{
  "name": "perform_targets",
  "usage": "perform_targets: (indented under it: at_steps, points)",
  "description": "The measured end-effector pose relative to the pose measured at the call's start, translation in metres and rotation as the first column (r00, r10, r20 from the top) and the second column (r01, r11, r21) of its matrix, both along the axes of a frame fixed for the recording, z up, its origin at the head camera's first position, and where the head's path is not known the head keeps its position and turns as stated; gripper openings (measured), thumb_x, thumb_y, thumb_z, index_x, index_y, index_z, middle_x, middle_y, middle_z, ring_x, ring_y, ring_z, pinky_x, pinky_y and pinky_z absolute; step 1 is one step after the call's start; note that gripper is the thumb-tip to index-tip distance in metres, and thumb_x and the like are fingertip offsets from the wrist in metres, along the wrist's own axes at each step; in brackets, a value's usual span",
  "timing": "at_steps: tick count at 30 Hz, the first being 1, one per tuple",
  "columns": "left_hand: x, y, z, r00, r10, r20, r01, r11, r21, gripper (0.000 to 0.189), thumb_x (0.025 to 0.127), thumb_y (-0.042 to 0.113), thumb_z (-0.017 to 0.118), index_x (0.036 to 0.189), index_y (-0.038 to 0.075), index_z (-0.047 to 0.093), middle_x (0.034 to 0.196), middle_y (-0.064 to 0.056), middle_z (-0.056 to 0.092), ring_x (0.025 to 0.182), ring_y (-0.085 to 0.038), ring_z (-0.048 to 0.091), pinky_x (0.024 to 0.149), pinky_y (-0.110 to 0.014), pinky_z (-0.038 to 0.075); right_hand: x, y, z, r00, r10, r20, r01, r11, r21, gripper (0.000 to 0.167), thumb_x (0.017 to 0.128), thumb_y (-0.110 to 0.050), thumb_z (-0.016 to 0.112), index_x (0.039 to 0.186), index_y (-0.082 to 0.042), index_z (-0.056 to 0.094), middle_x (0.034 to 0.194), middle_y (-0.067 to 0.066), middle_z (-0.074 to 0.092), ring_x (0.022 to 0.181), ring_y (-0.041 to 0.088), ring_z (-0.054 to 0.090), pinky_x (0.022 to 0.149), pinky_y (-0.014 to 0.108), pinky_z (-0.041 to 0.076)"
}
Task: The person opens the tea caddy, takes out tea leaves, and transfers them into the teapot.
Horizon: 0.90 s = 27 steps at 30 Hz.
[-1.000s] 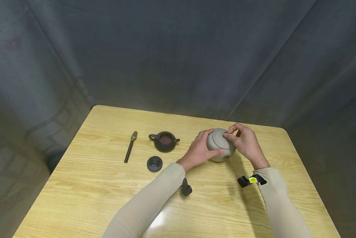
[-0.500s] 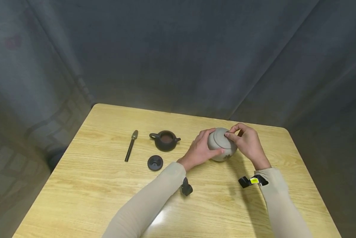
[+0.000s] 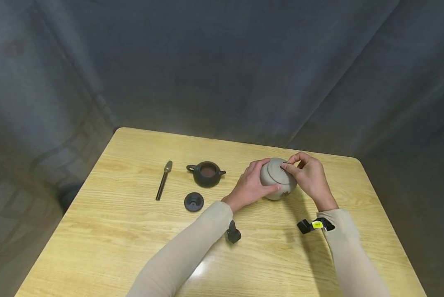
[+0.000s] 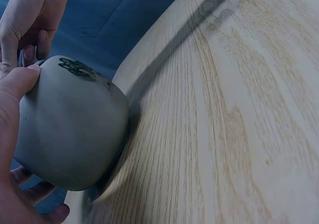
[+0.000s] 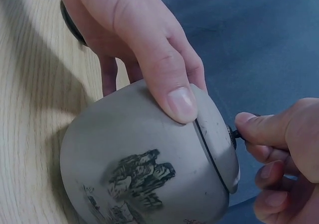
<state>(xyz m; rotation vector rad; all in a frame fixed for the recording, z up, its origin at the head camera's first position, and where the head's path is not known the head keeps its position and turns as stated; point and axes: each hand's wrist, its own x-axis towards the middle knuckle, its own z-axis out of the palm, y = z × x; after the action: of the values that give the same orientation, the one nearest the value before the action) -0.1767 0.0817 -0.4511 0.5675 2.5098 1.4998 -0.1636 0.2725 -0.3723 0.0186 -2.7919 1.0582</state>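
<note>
The jar [image 3: 271, 190] is staying between both hands, lid [image 5: 218, 142] on, barely changing over the last second, so it is remaining covered. The left hand [image 3: 249, 185] is gripping its side; the right hand [image 3: 312, 176] is pinching the lid's knob [image 5: 234, 135]. Left of the grip, the teapot [image 3: 206, 181] is standing open.

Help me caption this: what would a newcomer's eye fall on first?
First, the grey jar on the right of the table, gripped by the left hand while the right hand pinches its lid knob. Next, the dark open teapot to its left, with a black lid in front.
</note>
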Motion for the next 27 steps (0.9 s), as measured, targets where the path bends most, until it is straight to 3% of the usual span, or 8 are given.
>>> perform_targets:
  at_steps: [27]
  points:
    - [0.004, 0.0071, 0.0027, 1.0, 0.002, 0.015, -0.002, 1.0, 0.005, 0.09, 0.091, 0.053, 0.082, 0.165, 0.031, 0.034, 0.165, -0.001, 0.043, 0.147, -0.024, 0.049, 0.119, -0.05, 0.045, 0.0067, 0.0052, -0.0017, 0.998, -0.056, -0.011, 0.055, 0.997, -0.059, 0.018, 0.098, -0.018, 0.08, 0.099, -0.003, 0.07, 0.069, 0.002, 0.051, 0.059, 0.012, 0.045, 0.049, 0.025, 0.04]
